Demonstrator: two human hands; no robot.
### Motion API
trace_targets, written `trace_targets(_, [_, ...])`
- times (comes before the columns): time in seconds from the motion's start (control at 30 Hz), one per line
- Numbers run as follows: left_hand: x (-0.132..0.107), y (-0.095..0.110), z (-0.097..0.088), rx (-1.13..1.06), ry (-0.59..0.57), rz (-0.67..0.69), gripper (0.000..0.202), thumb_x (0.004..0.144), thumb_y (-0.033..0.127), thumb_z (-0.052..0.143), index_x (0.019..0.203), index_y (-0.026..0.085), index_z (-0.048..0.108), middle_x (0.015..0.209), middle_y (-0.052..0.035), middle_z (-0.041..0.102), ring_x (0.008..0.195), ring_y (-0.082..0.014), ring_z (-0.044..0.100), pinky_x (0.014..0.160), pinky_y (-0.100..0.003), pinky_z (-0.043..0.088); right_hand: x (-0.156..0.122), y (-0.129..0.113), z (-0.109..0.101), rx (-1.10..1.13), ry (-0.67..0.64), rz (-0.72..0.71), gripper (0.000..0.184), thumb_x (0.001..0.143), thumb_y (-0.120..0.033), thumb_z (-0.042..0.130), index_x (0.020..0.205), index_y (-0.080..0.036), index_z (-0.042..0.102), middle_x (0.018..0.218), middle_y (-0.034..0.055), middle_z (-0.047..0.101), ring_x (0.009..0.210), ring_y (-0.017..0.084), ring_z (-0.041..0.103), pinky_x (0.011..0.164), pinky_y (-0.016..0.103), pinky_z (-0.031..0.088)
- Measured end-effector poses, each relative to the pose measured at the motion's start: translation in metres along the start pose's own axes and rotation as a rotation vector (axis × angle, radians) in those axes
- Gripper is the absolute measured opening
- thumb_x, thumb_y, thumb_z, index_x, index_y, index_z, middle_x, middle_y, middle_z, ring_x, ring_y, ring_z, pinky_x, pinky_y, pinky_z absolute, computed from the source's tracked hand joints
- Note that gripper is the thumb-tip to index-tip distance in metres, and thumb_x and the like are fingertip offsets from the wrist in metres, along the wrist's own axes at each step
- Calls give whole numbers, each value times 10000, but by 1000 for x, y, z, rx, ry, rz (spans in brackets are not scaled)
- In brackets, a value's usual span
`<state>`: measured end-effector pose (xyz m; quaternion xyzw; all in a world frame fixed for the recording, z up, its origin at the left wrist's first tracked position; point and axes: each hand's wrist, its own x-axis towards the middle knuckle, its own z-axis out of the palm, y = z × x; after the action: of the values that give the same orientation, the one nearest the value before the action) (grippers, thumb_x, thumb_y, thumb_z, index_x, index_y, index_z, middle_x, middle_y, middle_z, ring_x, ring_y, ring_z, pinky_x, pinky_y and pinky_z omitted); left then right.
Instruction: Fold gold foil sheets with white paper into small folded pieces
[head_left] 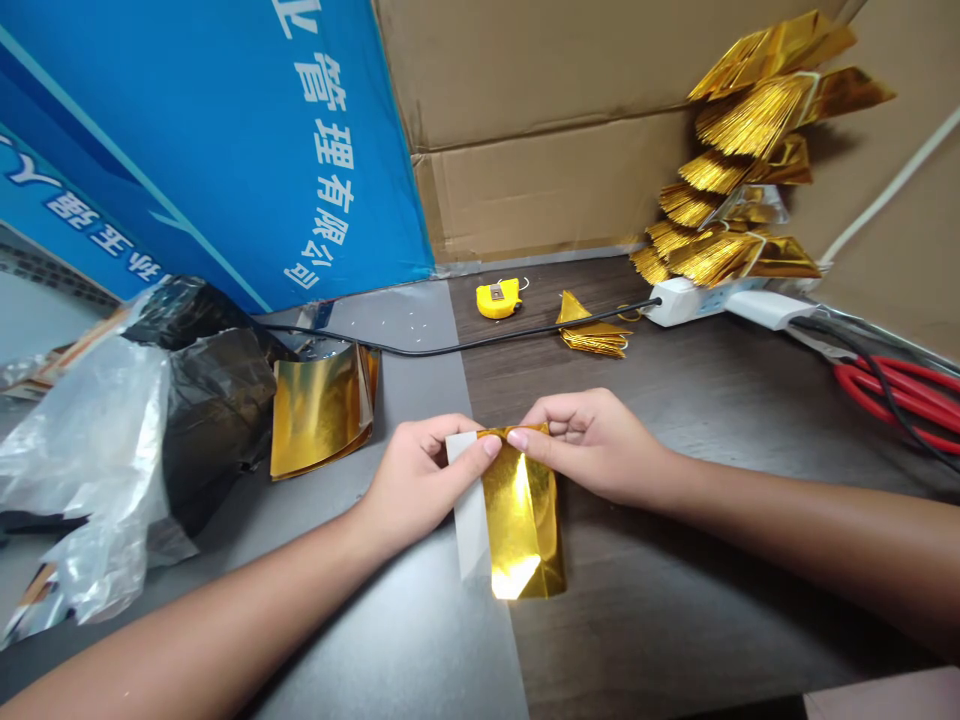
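A sheet of gold foil paper (pixel 523 520) with a white back lies partly folded on the dark table (pixel 675 620) in front of me. My left hand (pixel 420 480) pinches its top left edge with thumb and fingers closed. My right hand (pixel 589 445) pinches the top right edge, thumb pressed on the fold. Both thumbs meet at the paper's upper edge.
A stack of flat gold sheets (pixel 322 410) lies left of my hands, beside black and clear plastic bags (pixel 135 430). Folded gold pieces (pixel 592 330) and a tall pile of them (pixel 750 170) sit at the back right by a white power strip (pixel 697 298), a yellow tape measure (pixel 499 298) and red cables (pixel 900 400). Cardboard and a blue board form the back wall.
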<state>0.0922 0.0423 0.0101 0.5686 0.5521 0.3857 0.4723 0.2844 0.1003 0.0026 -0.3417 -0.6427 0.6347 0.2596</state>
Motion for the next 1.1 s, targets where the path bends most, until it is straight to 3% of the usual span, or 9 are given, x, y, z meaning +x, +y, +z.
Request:
trace_targets(0.37, [0, -1, -1, -6, -14, -8, 363, 840, 460, 686, 698, 127, 663, 606, 5, 594, 539, -68, 466, 495, -163, 369, 0, 2, 0, 19, -14, -16, 386, 766, -543, 769, 738, -169, 681, 702, 36, 710, 623, 138, 639, 570, 254, 517])
trace_targets(0.5, [1, 1, -2, 6, -12, 11, 346, 849, 445, 677, 709, 127, 670, 619, 1, 617, 556, -74, 489, 528, -169, 392, 1, 3, 0, 0, -17, -47, 344, 799, -492, 742, 734, -163, 669, 671, 19, 673, 588, 114, 581, 536, 235, 463])
trace_targets(0.7, [3, 4, -3, 86, -17, 15, 335, 844, 444, 690, 727, 132, 723, 674, -32, 707, 615, -111, 585, 598, -198, 444, 1, 1, 0, -84, -58, -67, 418, 785, -557, 741, 711, -154, 655, 599, -20, 560, 536, 82, 461, 490, 219, 354])
trace_targets(0.93, [3, -1, -4, 119, 127, 60, 329, 852, 438, 681, 737, 134, 729, 697, -38, 726, 630, -112, 616, 593, -191, 462, 1, 4, -2, -84, -188, 61, 519, 837, -646, 631, 657, -169, 532, 603, 1, 554, 544, 108, 506, 492, 227, 396])
trace_targets(1.0, [6, 2, -7, 137, 77, 75, 330, 862, 421, 663, 715, 130, 713, 688, -37, 719, 623, -107, 610, 597, -189, 464, 2, 5, -3, -165, -175, 12, 516, 865, -614, 598, 615, -179, 480, 567, -15, 496, 519, 92, 447, 467, 213, 340])
trace_targets(1.1, [11, 11, -12, 107, -98, 55, 292, 859, 401, 676, 776, 126, 725, 737, -46, 735, 647, -111, 628, 608, -190, 483, 1, 4, -3, -291, -212, -83, 489, 894, -524, 556, 578, -192, 385, 541, -52, 347, 500, 65, 307, 447, 207, 220])
